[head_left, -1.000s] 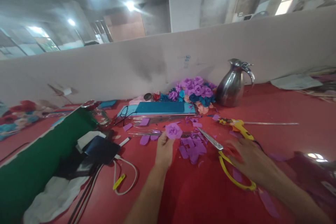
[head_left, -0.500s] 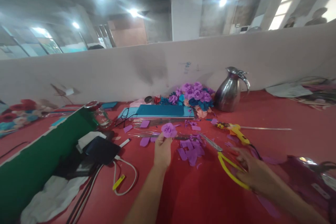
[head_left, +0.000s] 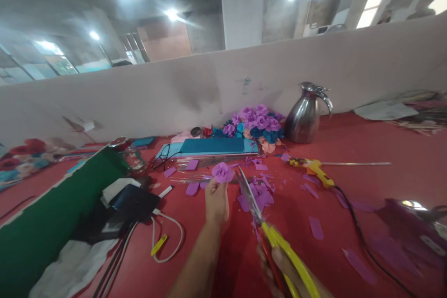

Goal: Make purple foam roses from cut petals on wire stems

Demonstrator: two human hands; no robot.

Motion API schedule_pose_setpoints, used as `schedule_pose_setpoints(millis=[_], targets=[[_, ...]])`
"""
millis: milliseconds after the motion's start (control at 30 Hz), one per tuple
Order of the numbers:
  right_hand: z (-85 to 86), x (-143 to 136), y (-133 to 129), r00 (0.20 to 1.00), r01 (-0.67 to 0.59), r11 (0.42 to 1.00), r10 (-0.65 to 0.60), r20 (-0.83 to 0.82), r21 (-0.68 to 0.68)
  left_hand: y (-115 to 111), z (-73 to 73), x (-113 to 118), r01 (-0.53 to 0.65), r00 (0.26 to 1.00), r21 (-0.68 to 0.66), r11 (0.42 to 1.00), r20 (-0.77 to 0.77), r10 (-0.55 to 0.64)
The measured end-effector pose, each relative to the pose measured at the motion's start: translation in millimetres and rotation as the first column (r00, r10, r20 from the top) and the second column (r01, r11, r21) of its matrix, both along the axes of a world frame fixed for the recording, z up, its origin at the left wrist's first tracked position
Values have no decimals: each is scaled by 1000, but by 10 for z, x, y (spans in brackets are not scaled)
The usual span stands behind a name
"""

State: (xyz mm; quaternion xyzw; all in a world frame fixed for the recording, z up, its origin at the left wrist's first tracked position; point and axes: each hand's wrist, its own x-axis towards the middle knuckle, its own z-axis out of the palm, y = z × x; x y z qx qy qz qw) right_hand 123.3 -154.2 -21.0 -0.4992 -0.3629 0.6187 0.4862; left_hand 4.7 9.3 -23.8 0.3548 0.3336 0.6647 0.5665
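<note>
A purple paper flower [head_left: 222, 172] is pinched upright in the fingertips of my left hand [head_left: 216, 200]. My right hand [head_left: 279, 265] grips scissors [head_left: 256, 212] with yellow and red handles. Their blades are slightly parted, with the tips close to the right side of the flower. Beneath the blades, loose purple paper pieces [head_left: 263, 196] lie in a heap. More purple petal pieces [head_left: 192, 165] are scattered left of the flower. Behind stands a bunch of finished paper flowers [head_left: 260, 123] in purple, blue and peach.
A yellow glue gun [head_left: 319, 171] lies to the right, its black cord curving forward. Behind it stands a steel jug [head_left: 304, 114]. Blue paper sheets [head_left: 216, 145] lie at the back. On the left are a glass jar [head_left: 134, 158], a dark power bank [head_left: 136, 201] and a green board [head_left: 66, 198].
My right hand has brought the scissors from the right over to the flower, blades now pointing up and left. My left hand still holds the flower in nearly the same place.
</note>
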Motion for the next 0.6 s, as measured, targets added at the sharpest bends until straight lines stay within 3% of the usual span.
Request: schedule_pose_setpoints(millis=[267, 600], targets=[[-8, -54, -17, 997, -10, 995, 3, -78, -98, -26, 27, 9, -21, 997, 42, 999, -76, 24], [-46, -116, -85, 989, 79, 974, -103, -106, -212, -50, 67, 26, -36, 995, 33, 999, -91, 39]])
